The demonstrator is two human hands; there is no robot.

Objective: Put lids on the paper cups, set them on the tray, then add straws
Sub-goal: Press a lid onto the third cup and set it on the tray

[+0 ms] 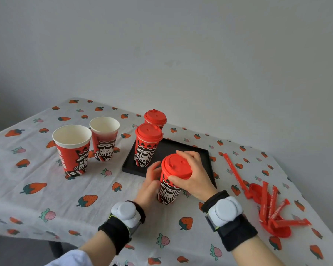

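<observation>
- Two hands work at lower centre: right hand [190, 175] clamps the lid [177, 166] on the cup [168, 191], just below the tray [173, 144]; left hand [152, 181] touches its side, grip unclear.
- Uneven pressing may leave the lid crooked, or tip the light cup.

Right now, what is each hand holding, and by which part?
The right hand grips the red lid of the near cup by its rim. The left hand lies against the cup's side; its grip is unclear.
</observation>
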